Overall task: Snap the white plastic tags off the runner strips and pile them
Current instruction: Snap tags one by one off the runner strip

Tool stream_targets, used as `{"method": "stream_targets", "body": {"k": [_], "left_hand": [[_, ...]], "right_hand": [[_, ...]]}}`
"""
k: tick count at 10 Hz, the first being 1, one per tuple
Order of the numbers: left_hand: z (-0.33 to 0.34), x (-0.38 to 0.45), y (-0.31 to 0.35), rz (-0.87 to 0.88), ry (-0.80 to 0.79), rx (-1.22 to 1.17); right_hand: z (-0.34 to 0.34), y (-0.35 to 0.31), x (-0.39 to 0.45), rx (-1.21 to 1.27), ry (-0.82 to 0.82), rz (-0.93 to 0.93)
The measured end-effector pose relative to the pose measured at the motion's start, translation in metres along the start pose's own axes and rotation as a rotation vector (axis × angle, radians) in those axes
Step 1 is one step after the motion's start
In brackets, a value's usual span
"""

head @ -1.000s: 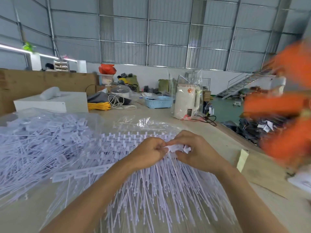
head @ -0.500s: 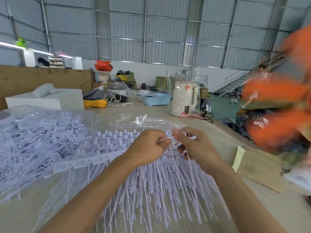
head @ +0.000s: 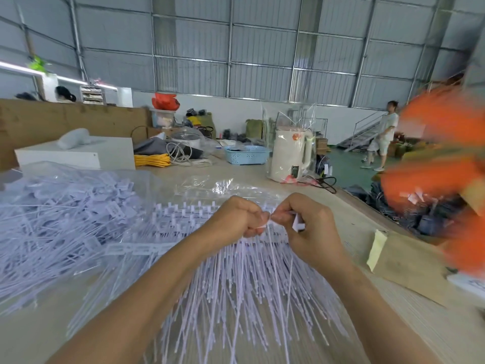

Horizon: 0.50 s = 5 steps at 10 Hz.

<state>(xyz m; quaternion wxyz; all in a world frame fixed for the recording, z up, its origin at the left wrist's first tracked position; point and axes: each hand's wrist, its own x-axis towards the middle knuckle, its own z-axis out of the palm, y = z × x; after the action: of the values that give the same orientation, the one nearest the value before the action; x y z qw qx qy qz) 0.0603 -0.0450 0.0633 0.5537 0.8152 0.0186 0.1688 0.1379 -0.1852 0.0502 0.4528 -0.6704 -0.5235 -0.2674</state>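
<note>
A fan of white runner strips (head: pixel 236 290) with long thin tails lies on the table under both forearms. My left hand (head: pixel 236 216) is curled and grips the strip's top edge at its fingertips. Right beside it, my right hand (head: pixel 307 227) pinches a white plastic tag (head: pixel 298 224), whose flat end sticks out past the fingers. The two hands almost touch. A big pile of loose white tags (head: pixel 60 222) fills the left of the table, partly under clear plastic.
A white kettle (head: pixel 288 156) in cellophane, a blue basket (head: pixel 246 155) and a white box (head: pixel 78 153) stand at the back. Cardboard with yellow tape (head: pixel 378 248) lies to the right. Blurred orange shapes (head: pixel 443 174) fill the right edge. A person (head: pixel 383 135) walks far off.
The hands have drawn slightly apart and the tag in my right hand has turned outward. The view has shifted a little.
</note>
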Motion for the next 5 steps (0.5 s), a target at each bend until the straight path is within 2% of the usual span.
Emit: {"method": "stream_targets", "body": {"k": [1,2,3,4,5], "left_hand": [[-0.002,-0.002,0.002,-0.024,-0.014,-0.096],[0.000,-0.003,0.008,-0.032,-0.043,-0.168],[-0.001,-0.005,0.012,-0.023,-0.032,-0.123],[-0.016,-0.009,0.002,-0.061,0.058,-0.062],[-0.022,-0.012,-0.005,-0.011,0.105,0.031]], "right_hand": [[-0.005,0.000,0.002,-0.061,0.055,-0.163],[-0.007,-0.004,0.006,-0.056,0.064,-0.196],[-0.017,-0.003,0.005,0.005,0.113,-0.081],[-0.065,0.010,0.022,0.288,0.521,0.196],[-0.136,0.086,0.010,0.328,0.358,0.215]]}}
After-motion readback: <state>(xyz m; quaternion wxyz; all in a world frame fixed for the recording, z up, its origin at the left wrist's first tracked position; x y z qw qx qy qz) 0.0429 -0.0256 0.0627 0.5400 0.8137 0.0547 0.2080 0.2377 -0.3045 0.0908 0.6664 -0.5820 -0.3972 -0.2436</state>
